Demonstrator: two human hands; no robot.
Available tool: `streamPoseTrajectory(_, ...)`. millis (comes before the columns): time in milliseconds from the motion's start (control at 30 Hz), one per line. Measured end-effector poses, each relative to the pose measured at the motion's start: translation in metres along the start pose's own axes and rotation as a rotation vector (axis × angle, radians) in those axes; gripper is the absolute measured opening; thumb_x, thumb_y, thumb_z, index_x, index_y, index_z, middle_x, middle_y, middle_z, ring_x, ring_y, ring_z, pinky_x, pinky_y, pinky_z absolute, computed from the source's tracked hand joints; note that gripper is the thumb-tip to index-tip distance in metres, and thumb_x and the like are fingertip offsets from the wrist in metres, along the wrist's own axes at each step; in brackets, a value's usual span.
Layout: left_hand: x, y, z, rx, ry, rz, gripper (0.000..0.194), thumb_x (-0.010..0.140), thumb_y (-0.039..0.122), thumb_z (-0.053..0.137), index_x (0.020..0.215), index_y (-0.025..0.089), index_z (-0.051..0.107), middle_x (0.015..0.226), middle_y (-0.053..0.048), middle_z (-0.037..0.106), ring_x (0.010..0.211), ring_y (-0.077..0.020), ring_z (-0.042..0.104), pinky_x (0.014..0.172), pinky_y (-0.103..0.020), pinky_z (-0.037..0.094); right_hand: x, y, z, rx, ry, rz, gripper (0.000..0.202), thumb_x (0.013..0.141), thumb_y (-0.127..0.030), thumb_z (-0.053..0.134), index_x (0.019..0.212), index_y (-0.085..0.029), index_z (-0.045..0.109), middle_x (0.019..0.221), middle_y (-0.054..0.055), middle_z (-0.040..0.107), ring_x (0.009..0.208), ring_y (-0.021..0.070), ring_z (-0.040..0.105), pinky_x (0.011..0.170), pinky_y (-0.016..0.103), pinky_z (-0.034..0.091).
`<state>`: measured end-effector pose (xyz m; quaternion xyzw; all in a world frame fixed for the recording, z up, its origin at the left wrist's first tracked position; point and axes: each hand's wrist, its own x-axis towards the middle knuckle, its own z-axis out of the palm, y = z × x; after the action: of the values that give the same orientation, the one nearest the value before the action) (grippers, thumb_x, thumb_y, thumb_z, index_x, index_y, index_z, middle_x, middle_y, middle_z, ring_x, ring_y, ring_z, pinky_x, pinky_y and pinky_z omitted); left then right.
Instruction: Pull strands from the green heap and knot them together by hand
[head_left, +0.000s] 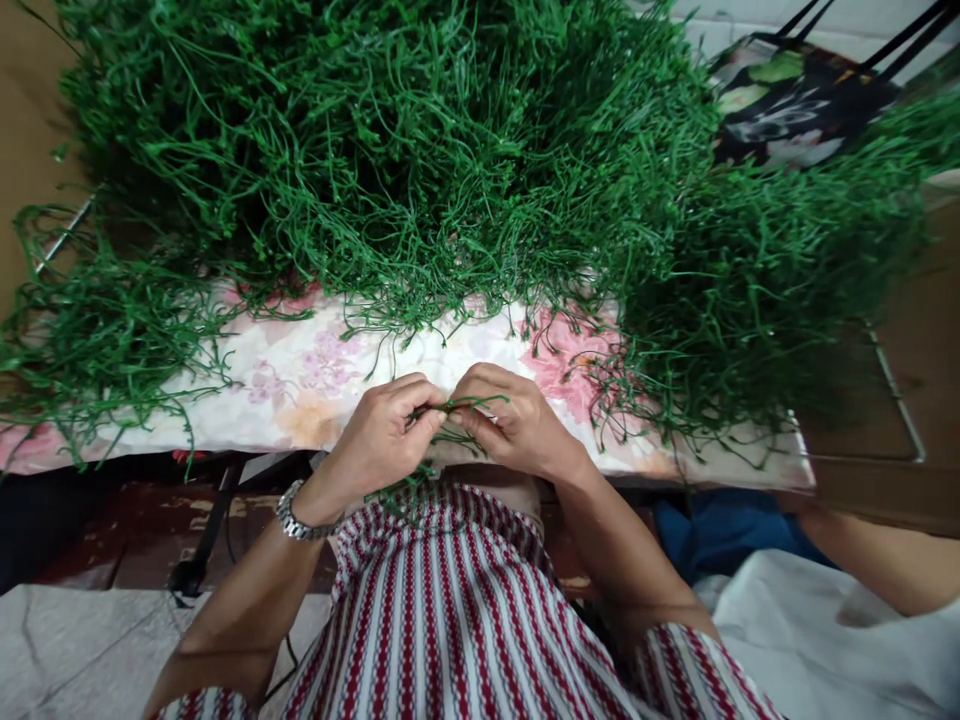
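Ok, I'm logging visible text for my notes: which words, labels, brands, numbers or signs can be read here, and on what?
None can be read in this view.
Silver metal-link wristwatch: any marking is too small to read.
Black bag with a floral print: no lettering I can make out.
White cloth with pink, purple and orange flowers: no words visible.
Thin green stem-like strands: no label visible.

The garment point(442, 620) is white and grey, with lengthwise stripes of beaded red figures edged in a dark tone. The sleeves point(697, 670) repeat this pattern. A silver-coloured watch point(300, 512) with a metal link bracelet encircles the left wrist.
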<state>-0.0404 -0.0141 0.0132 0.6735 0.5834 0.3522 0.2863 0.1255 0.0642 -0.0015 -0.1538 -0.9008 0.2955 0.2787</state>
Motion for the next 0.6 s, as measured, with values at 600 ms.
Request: streamPoseTrajectory(600,-0.005,0.002,-0.007,-0.217,-0.439,0.070,0.015,0.075,0.010,0.046,0.062,0.014,0.051,0.056,0.004,0.045,0.055,-0.0077,0.042,0.053,-0.019,0.033,0.007,-0.003,-0.022,0.232,-0.490,-0.266,0.018,0.086,-0.013,0.044,0.069,-0.018,0.046,0.065,-0.001,0.045,0.067,0.0114,0.045,0.066,0.023,0.038)
